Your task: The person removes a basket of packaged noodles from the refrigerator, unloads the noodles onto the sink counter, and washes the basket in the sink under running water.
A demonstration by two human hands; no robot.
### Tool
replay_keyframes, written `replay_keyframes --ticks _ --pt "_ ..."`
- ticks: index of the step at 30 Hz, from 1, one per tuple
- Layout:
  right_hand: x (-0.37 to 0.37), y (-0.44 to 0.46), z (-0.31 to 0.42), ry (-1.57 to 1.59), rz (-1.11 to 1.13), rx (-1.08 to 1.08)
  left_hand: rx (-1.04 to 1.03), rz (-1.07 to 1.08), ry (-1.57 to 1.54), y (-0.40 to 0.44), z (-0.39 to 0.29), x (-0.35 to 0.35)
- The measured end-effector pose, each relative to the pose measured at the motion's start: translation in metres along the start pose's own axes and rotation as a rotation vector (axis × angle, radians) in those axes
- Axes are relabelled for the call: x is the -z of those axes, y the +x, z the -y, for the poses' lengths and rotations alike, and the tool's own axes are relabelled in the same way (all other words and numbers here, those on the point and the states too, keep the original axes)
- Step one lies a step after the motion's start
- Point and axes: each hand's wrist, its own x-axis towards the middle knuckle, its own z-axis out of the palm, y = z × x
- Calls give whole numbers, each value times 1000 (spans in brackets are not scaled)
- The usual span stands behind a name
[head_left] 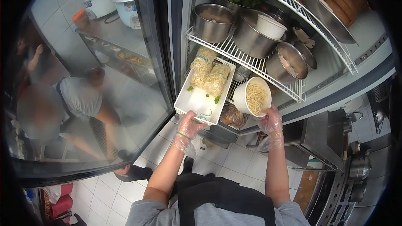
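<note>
The left hand (190, 126), in a clear plastic glove, was closed on the near end of a white plastic basket (186, 105), its fingers at the rim. The right hand (270, 121), gloved the same way, gripped the lower right rim of a white tub (240, 97), which was tilted with its opening toward the camera and held pale noodles (255, 96). Two clear bags of noodles (209, 70) filled the far part of the basket, and bits of green leaf (217, 99) lay on its floor. The tub was just beside the basket, with a filled clear bag (233, 116) lower down between them. Above, a white wire shelf (249, 62) overhung the basket's far end and the space behind the tub; it carried steel pots (212, 23), one with a white bowl (270, 27) in it. Higher up were bamboo steamers (335, 2) and a slanting metal lid (328, 16). The open glass door (138, 113) closed off the left side, near the basket.
</note>
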Motion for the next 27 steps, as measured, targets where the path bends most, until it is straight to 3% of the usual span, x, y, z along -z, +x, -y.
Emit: replay_keyframes --ticks 21,27 --pt "33 50 -68 -10 -49 35 -12 49 55 -11 -1 15" --pt "-12 57 -76 74 -187 -37 30 51 8 -38 -9 18"
